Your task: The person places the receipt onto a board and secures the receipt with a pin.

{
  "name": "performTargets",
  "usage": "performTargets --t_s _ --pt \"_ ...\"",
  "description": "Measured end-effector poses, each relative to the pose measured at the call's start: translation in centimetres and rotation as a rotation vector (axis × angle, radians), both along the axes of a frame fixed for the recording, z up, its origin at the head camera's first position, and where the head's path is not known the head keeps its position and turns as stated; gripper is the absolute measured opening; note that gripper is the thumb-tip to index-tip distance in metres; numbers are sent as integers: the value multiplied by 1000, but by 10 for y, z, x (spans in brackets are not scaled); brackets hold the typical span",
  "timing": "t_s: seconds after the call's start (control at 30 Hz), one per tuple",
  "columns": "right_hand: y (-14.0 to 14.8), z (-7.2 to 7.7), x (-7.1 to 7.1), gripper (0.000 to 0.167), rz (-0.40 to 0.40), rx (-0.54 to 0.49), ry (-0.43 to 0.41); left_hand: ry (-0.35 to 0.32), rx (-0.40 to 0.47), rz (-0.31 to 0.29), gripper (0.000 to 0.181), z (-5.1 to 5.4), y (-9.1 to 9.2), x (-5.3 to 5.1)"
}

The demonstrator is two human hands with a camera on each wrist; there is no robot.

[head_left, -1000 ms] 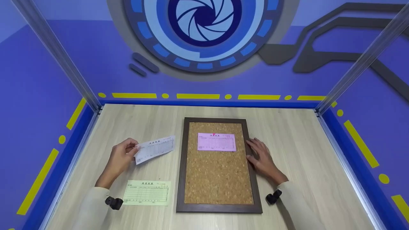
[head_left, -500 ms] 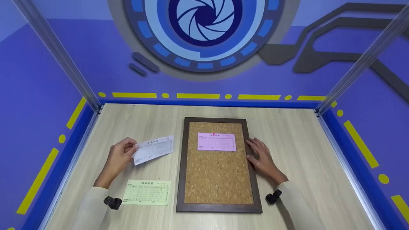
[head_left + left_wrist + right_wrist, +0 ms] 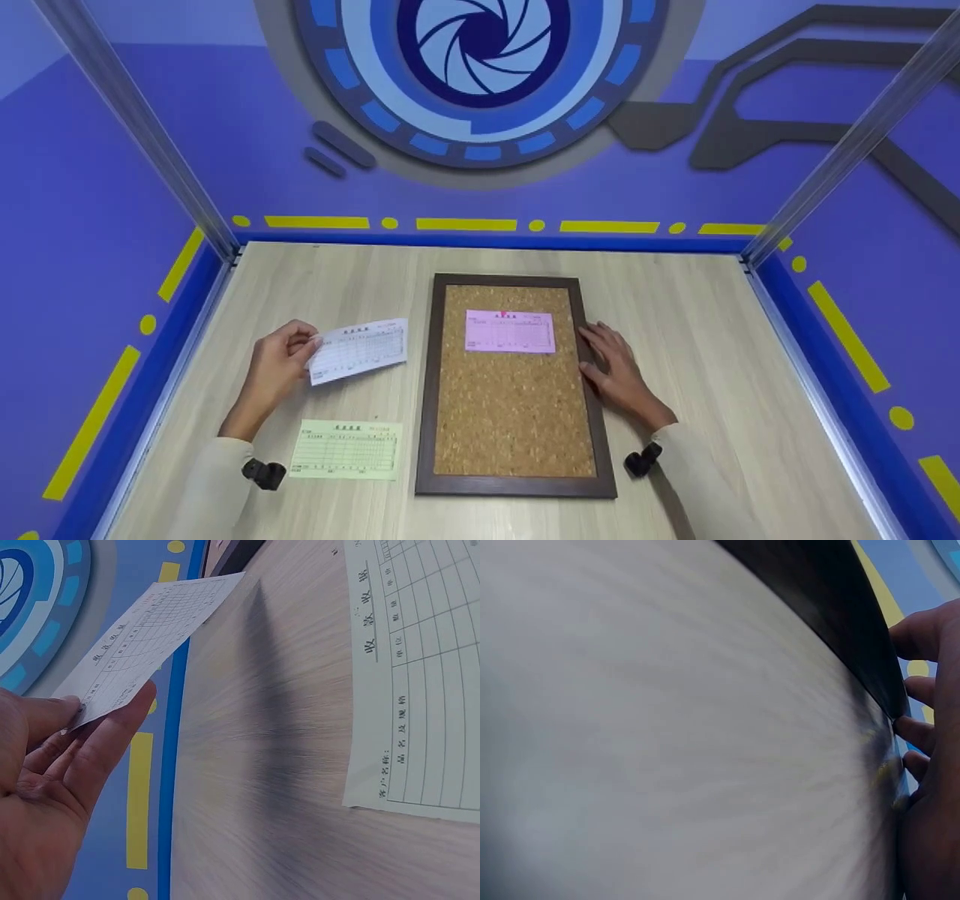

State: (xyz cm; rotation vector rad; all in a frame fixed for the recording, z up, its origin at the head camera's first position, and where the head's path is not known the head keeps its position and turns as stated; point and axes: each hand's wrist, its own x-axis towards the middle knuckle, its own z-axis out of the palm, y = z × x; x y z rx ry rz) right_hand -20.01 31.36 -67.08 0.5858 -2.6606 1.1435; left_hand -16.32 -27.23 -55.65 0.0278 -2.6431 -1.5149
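My left hand point(image 3: 276, 366) pinches the left end of a white receipt slip point(image 3: 361, 349) between thumb and fingers. In the left wrist view that slip point(image 3: 135, 645) is tilted above the table, its shadow falling below. My right hand point(image 3: 616, 369) rests against the right edge of a brown-framed corkboard point(image 3: 515, 420), thumb and fingertips touching the frame. In the right wrist view the fingers point(image 3: 919, 736) meet the dark frame side point(image 3: 840, 607). A pink receipt slip point(image 3: 510, 334) lies on the upper cork, with a red pin point(image 3: 503, 313) at its top edge.
A green receipt slip point(image 3: 347, 451) lies on the wood-grain table point(image 3: 697, 315), left of the corkboard and nearer the body. Blue panels point(image 3: 480, 202) with yellow dashes stand at the back and both sides. A small camera is strapped at each wrist.
My left hand has drifted slightly left with the white slip, which has turned a little more face-on to the head view. The right hand stays at the frame.
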Motion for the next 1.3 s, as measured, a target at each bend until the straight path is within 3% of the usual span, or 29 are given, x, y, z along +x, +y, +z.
performTargets --t_s 0.27,0.53,0.9,1.3 --pt "6 6 -1 65 -5 38 -80 -5 53 8 8 -4 7 -3" --pt "6 10 -1 66 3 86 -123 -5 110 9 9 -1 13 -2" --pt "9 19 1 68 -3 177 -197 -51 155 -10 9 -4 18 -4" --pt "6 24 4 66 41 250 -131 -56 137 -20 9 -6 24 -10"
